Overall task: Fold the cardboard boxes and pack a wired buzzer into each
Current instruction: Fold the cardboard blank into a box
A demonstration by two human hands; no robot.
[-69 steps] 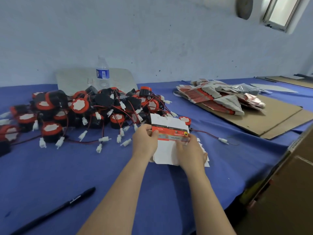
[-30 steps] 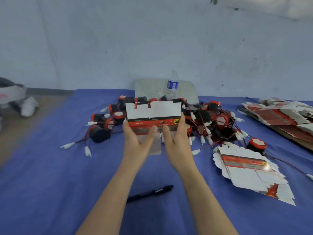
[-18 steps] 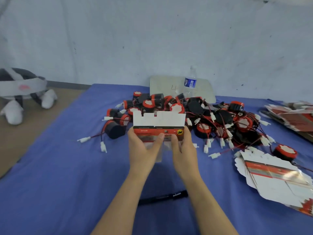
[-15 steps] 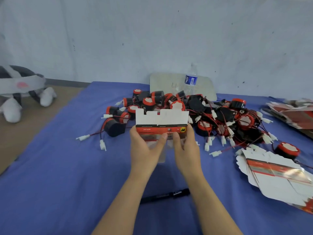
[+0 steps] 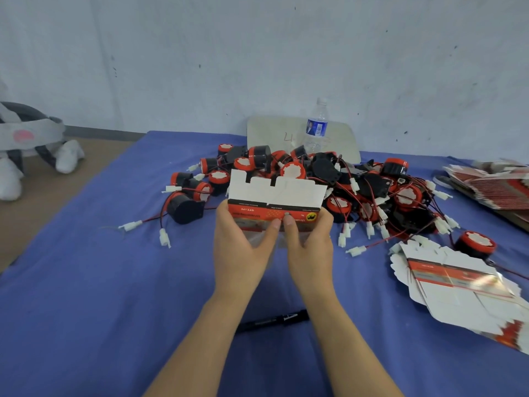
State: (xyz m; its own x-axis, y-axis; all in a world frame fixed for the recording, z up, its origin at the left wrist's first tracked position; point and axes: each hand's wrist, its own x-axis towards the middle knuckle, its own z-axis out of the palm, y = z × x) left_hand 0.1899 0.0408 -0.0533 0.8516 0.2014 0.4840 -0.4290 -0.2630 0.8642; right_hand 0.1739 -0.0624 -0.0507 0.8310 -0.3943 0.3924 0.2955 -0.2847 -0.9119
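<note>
I hold one flat red-and-white cardboard box (image 5: 276, 197) upright above the blue table, white flaps pointing up. My left hand (image 5: 243, 245) grips its left end and my right hand (image 5: 310, 245) grips its right end, both thumbs pressing on the red printed panel near the middle. Behind the box lies a heap of black-and-red wired buzzers (image 5: 329, 184) with red wires and white plugs. One buzzer (image 5: 185, 207) sits apart at the heap's left. A fan of flat unfolded boxes (image 5: 458, 285) lies on the table to my right.
A black marker pen (image 5: 272, 320) lies between my forearms. A clear water bottle (image 5: 316, 127) stands at the wall in front of a pale board (image 5: 274, 133). More flat boxes (image 5: 492, 181) are stacked at the far right. A plush toy (image 5: 25, 144) sits on the floor at left.
I lifted one flat box off the pile and raised it upright in both hands. My view swung left, so the pile of flat boxes now lies at my right.
</note>
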